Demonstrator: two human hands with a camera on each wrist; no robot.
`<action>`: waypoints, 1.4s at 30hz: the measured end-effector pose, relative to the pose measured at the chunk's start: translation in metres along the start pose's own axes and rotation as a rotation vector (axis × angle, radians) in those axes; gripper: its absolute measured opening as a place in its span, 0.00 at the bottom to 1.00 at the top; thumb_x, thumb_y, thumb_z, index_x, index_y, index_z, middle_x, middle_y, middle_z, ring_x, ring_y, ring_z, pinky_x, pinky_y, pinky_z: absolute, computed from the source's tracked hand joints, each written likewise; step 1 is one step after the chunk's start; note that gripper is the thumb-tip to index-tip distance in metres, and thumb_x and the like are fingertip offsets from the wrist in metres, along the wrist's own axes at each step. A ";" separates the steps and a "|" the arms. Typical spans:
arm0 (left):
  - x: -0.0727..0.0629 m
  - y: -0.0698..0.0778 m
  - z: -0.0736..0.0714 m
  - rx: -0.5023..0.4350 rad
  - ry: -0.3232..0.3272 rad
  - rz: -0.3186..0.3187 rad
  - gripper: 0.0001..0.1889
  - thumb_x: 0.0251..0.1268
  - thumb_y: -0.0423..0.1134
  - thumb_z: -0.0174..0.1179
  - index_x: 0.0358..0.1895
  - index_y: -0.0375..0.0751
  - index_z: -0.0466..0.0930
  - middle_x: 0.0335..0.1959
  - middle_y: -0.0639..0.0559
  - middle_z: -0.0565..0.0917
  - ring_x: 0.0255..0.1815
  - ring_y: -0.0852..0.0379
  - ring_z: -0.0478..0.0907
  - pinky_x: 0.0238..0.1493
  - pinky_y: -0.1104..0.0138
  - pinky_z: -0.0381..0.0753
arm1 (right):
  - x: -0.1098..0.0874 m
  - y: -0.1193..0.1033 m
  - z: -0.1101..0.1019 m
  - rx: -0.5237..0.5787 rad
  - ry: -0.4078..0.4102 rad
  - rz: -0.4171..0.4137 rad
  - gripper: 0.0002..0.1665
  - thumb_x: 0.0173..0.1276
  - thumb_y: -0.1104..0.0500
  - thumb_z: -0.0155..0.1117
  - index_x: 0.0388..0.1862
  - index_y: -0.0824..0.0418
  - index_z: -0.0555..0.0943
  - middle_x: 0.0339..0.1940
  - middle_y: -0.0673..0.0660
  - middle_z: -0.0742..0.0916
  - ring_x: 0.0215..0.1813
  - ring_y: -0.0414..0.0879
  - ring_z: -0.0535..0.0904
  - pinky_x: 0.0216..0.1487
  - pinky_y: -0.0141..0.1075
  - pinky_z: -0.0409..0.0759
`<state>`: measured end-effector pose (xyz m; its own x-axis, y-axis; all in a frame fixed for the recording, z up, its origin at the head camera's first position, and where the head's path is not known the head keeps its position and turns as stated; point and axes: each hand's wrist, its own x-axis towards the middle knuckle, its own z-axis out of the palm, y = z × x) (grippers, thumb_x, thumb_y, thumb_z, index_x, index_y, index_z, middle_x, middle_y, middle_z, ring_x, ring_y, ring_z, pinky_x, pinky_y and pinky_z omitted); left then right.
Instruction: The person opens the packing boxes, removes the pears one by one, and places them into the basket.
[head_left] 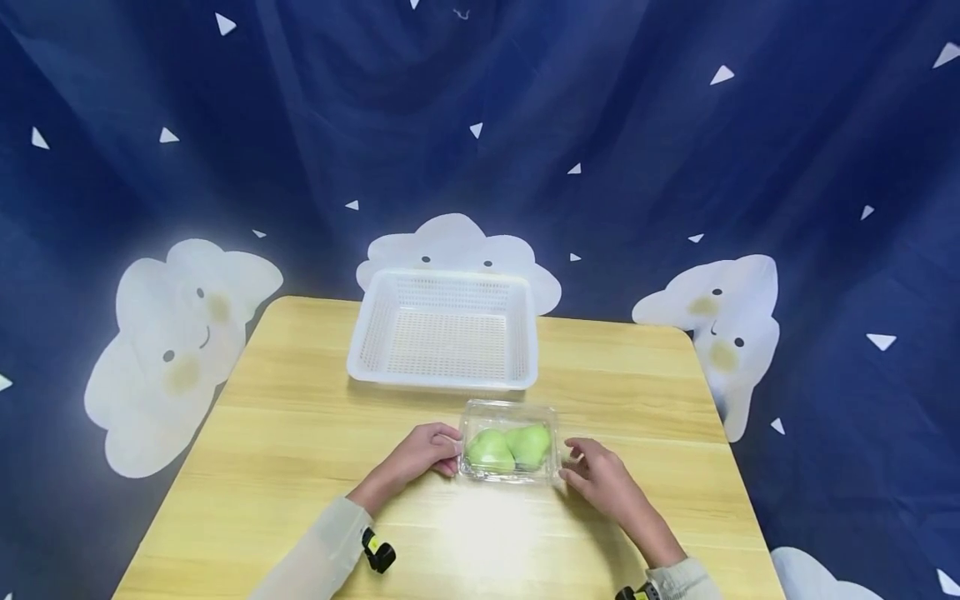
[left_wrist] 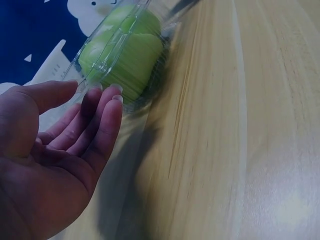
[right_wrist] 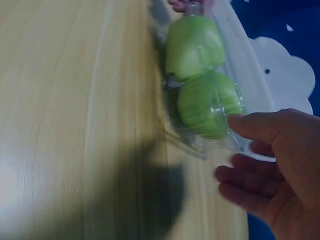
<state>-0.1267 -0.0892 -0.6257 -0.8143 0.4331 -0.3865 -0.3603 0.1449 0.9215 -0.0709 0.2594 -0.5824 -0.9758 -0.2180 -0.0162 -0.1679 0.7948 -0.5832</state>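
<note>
A clear plastic clamshell box (head_left: pixel 510 477) with two green pears (head_left: pixel 491 451) inside lies on the wooden table, just in front of the basket. At its left side is my left hand (head_left: pixel 423 454); in the left wrist view the thumb and loosely bent fingertips (left_wrist: pixel 112 107) reach right to the box's edge. My right hand (head_left: pixel 600 477) is by the opposite side, thumb and fingers spread apart. In the right wrist view that thumb (right_wrist: pixel 250 125) overlaps the box's end, while the other fingers curve loosely below it with nothing between them.
Behind the box, toward the table's far edge, stands a white perforated plastic basket (head_left: pixel 442 382). The light wooden table (head_left: pixel 300 433) has rounded far corners. A dark blue curtain (head_left: pixel 600 100) with white clouds and triangles hangs around it.
</note>
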 end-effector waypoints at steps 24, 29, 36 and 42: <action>-0.018 -0.010 -0.007 -0.178 -0.071 -0.025 0.23 0.80 0.38 0.54 0.68 0.23 0.69 0.45 0.41 0.85 0.39 0.52 0.89 0.46 0.63 0.94 | 0.000 -0.017 -0.001 -0.317 0.069 -0.547 0.47 0.53 0.50 0.85 0.69 0.66 0.77 0.71 0.65 0.80 0.70 0.59 0.79 0.71 0.51 0.81; -0.020 -0.013 -0.006 -0.208 -0.085 -0.020 0.25 0.79 0.37 0.55 0.69 0.21 0.67 0.48 0.39 0.85 0.41 0.51 0.90 0.47 0.62 0.94 | 0.003 -0.015 0.004 -0.375 0.109 -0.650 0.43 0.50 0.52 0.86 0.63 0.68 0.81 0.65 0.67 0.85 0.66 0.61 0.83 0.67 0.52 0.84; -0.013 -0.012 -0.003 -0.168 -0.062 -0.010 0.26 0.75 0.35 0.60 0.68 0.22 0.69 0.43 0.38 0.88 0.39 0.52 0.90 0.47 0.62 0.94 | 0.009 -0.014 0.004 -0.442 0.177 -0.748 0.39 0.48 0.56 0.86 0.59 0.68 0.84 0.59 0.67 0.88 0.61 0.60 0.87 0.65 0.49 0.86; -0.014 -0.012 -0.004 -0.146 -0.049 -0.003 0.22 0.75 0.34 0.58 0.64 0.20 0.72 0.39 0.39 0.89 0.37 0.53 0.90 0.44 0.63 0.94 | 0.012 -0.016 0.007 -0.568 0.165 -0.815 0.28 0.58 0.66 0.73 0.59 0.69 0.83 0.60 0.68 0.87 0.62 0.60 0.86 0.66 0.45 0.85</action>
<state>-0.1132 -0.1002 -0.6315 -0.7914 0.4762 -0.3834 -0.4277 0.0169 0.9038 -0.0792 0.2394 -0.5791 -0.5339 -0.7683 0.3529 -0.7925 0.6003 0.1079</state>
